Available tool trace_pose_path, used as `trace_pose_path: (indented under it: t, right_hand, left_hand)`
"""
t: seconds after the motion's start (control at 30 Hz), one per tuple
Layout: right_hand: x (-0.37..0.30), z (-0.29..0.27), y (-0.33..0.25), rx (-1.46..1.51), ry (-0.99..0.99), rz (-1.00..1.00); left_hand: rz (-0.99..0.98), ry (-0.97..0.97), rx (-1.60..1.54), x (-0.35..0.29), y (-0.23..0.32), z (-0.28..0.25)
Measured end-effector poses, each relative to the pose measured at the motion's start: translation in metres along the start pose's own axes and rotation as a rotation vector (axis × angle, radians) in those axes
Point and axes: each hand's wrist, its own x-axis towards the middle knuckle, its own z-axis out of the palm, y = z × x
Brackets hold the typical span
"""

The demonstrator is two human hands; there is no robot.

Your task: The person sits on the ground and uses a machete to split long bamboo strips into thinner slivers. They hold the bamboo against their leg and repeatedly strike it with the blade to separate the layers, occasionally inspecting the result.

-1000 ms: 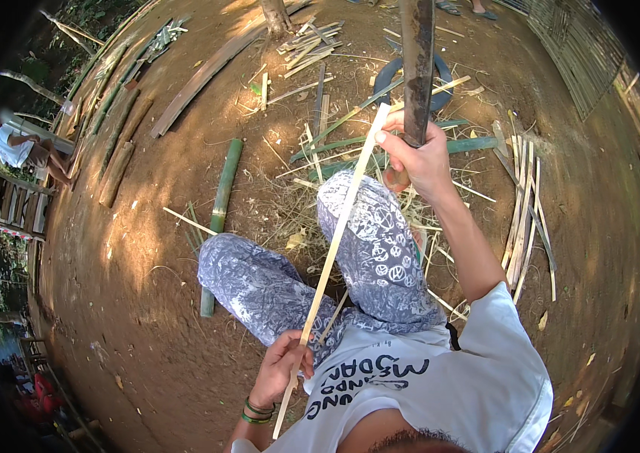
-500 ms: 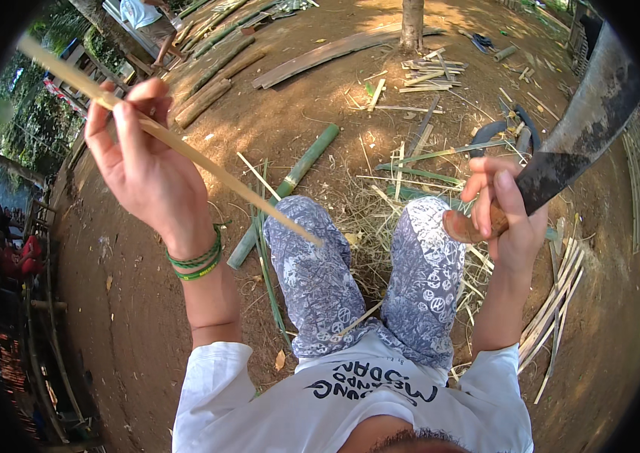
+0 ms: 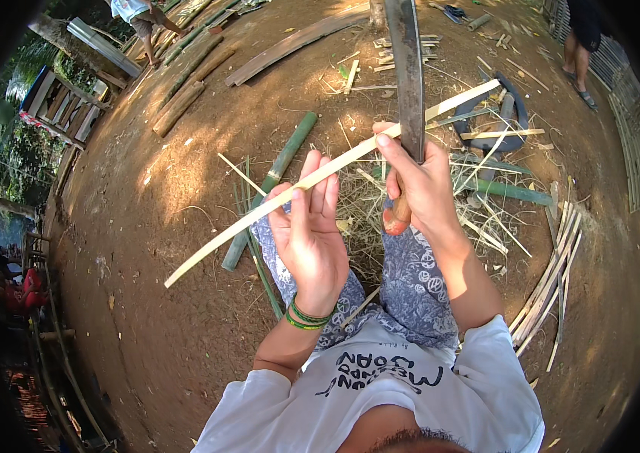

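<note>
A pale, slightly bowed bamboo strip (image 3: 237, 226) runs slantwise in front of me, its lower end at the left and its upper end at the far right. My left hand (image 3: 311, 245) pinches it near the middle between thumb and fingers, palm turned up. In my right hand (image 3: 427, 189) is a machete (image 3: 408, 75), gripped by its wooden handle, the dark blade pointing away from me. The right thumb also rests on the strip, close to where strip and blade cross. Whether the edge touches the strip cannot be made out.
Between my knees lies a heap of shavings (image 3: 361, 245). Green bamboo poles (image 3: 293, 151) lie ahead, a bundle of split strips (image 3: 550, 279) at right. A black ring-shaped thing (image 3: 520, 124) is beyond. One person (image 3: 142, 26) is far left, another (image 3: 582, 45) far right.
My left hand has come down and right with the strip, which now slants the other way. My right hand has moved left, turning the machete upright, and its thumb has met the strip.
</note>
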Motion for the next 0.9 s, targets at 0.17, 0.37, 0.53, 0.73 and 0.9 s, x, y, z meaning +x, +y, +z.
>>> trace_pose_path:
  t: [0.17,0.37,0.53,0.73,0.9]
  right_hand:
    - [0.01,-0.049,-0.013,0.286,0.061,0.119]
    - [0.025,-0.111,-0.022,0.225,-0.029,0.106]
    - [0.022,-0.116,-0.021,-0.209,-0.072,0.044]
    - [-0.017,-0.129,-0.001,-0.957,0.121,-0.121]
    - [-0.087,-0.115,0.033,-1.277,-0.048,0.048]
  left_hand:
    - [-0.336,-0.244,0.289,-0.032,-0.01,-0.061]
    - [-0.944,-0.328,-0.185,-0.001,0.028,-0.092]
    - [-1.123,-0.586,0.059,0.009,0.019,-0.02]
    - [-1.179,-0.454,0.236,-0.003,-0.037,-0.02]
    - [-1.354,-0.273,0.037,-0.023,-0.062,-0.027]
